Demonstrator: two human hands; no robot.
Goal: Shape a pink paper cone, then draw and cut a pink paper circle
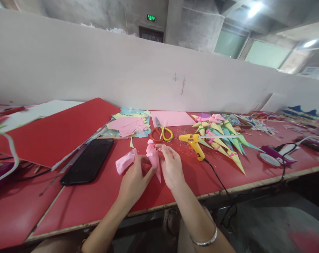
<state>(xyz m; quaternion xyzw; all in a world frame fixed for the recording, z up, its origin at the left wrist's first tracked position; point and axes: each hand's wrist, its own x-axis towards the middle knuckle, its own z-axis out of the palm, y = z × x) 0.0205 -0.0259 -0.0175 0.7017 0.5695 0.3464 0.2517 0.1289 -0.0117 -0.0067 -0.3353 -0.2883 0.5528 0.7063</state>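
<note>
Red table (82, 203), pale partition (109, 70) — left hand (133, 177) grips pink cone (153, 159); right hand (172, 167) pinched alongside.

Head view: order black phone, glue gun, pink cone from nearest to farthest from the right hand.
1. Pink cone: just left of the right hand.
2. Glue gun: ahead, to the right.
3. Black phone: far left, past the left hand.

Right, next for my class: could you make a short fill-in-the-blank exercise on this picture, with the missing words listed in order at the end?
1. The left hand holds a cone whose colour is ____.
2. The scissors have one red handle and one ____ handle.
3. The glue gun lies to the ____ of the scissors.
4. The phone lies to the ____ of the left hand.

Missing words: pink; yellow; right; left.
</note>
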